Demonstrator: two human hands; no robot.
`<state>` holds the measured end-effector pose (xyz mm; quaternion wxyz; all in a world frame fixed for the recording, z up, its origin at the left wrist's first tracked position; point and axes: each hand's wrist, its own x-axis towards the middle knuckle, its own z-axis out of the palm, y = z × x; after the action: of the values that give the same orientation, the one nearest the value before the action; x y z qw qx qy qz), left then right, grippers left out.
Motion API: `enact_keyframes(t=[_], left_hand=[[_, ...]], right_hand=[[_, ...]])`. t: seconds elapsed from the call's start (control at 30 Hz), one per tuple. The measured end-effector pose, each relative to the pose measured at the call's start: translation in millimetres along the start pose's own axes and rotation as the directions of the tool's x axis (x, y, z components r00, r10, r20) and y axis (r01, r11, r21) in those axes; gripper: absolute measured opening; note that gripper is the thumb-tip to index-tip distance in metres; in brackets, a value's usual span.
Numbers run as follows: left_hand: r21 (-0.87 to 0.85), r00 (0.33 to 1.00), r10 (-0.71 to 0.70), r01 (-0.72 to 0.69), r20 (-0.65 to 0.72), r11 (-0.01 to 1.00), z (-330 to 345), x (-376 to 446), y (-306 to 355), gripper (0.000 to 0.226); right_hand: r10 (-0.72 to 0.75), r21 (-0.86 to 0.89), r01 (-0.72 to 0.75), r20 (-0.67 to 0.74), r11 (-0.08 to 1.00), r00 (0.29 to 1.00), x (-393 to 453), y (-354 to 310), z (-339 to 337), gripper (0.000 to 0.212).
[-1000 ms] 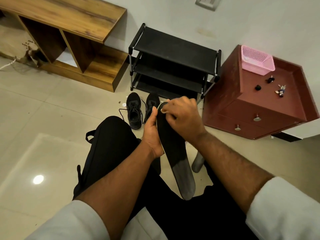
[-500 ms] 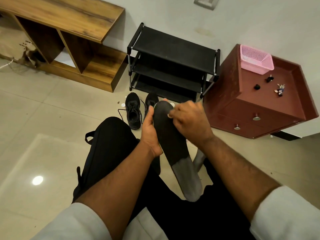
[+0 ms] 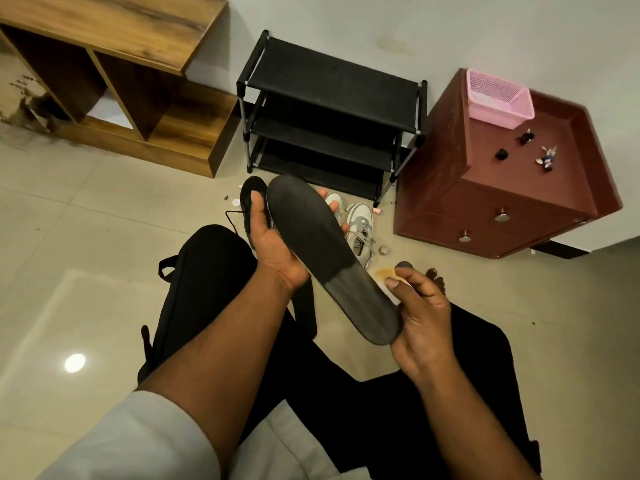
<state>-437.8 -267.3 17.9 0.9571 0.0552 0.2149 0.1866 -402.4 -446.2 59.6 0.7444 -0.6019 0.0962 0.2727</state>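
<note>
Black insole [image 3: 311,244] is held over the lap, toe end pointing toward the shoe rack [image 3: 329,109]. Left hand [image 3: 273,247] grasps its front part, thumb on the left edge. Right hand [image 3: 419,317] grasps the grey heel end, thumb pinching a pale wipe [image 3: 385,274].

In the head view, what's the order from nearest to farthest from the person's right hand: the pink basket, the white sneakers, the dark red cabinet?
1. White sneakers, on the floor just beyond the right hand, which holds the insole.
2. Dark red cabinet, farther off to the right, against the wall.
3. Pink basket, on the cabinet's top at its back corner.
</note>
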Motion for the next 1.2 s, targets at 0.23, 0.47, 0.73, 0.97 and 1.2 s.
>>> enact_keyframes(t=[0.23, 0.47, 0.73, 0.97, 1.2], left_hand=[[0.262, 0.962, -0.274, 0.269, -0.016, 0.927, 7.7, -22.7, -28.3, 0.107], [0.272, 0.988, -0.128, 0.148, -0.09, 0.951, 2.0, -14.6, -22.4, 0.106], [0.266, 0.988, -0.138, 0.152, -0.072, 0.952, 6.3, -20.6, -21.3, 0.087], [0.141, 0.98, -0.157, 0.174, -0.126, 0.975, 0.4, -7.5, -8.8, 0.109], [0.155, 0.979, -0.165, 0.182, -0.117, 0.971, 5.1, -10.2, -13.0, 0.106]], right_hand=[[-0.108, -0.13, 0.108, 0.007, 0.986, 0.994, 5.5, 16.5, 35.2, 0.012], [-0.525, -0.553, 0.612, 0.332, 0.565, 0.784, 20.9, -6.0, 25.1, 0.02], [-0.207, -0.466, 0.835, 0.883, -0.294, 0.42, 50.7, -11.6, 38.7, 0.016], [-0.155, -0.475, 0.849, 0.879, -0.232, 0.45, 23.6, 1.6, 7.3, 0.015], [-0.234, -0.488, 0.836, 0.869, -0.253, 0.436, 28.2, -1.0, 10.8, 0.013]])
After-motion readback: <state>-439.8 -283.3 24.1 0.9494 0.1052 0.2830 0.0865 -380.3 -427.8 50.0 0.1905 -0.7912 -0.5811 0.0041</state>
